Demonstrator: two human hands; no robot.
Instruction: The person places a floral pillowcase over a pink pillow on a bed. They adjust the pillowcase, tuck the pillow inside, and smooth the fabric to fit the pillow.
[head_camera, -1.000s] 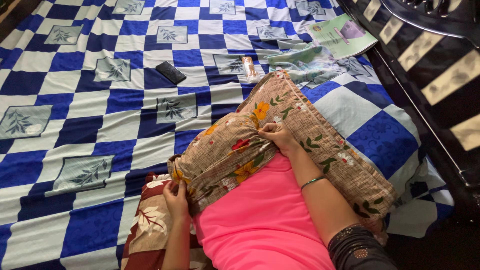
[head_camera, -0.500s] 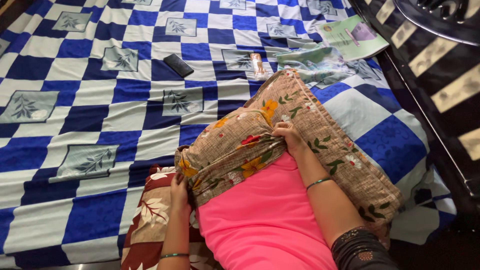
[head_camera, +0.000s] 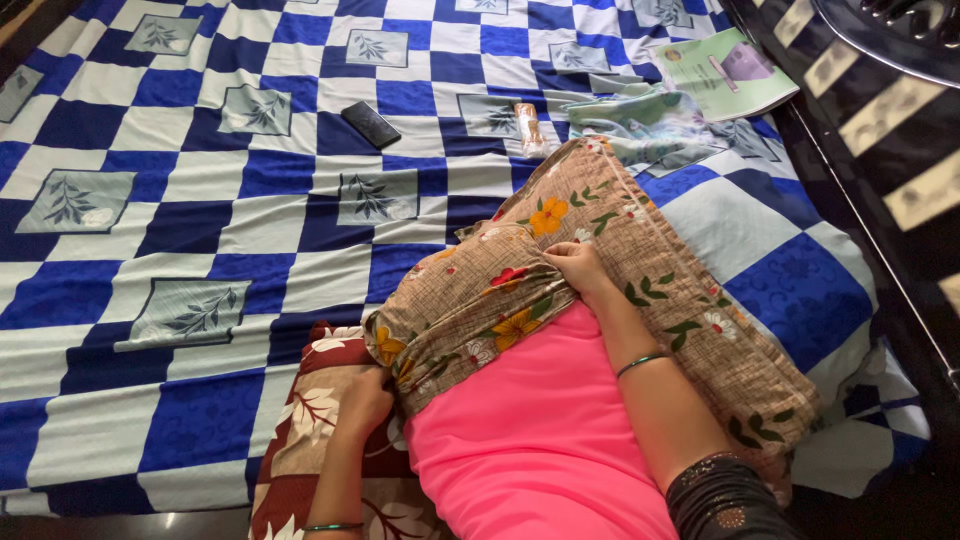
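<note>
Floral pillowcase (head_camera: 600, 250), half drawn over pink pillow (head_camera: 540, 430): hem bunched in right hand (head_camera: 575, 268), edge pinched by left hand (head_camera: 365, 400) for tension.

A bright pink pillow (head_camera: 535, 440) is seen half-sheathed in a beige floral pillowcase (head_camera: 600, 270) (bunched at its opening), lying slantwise near the bed's right edge.

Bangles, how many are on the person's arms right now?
2: one bangle on the right forearm by the pink pillow, one bangle on the left wrist at the bottom edge. More may be hidden.
</note>
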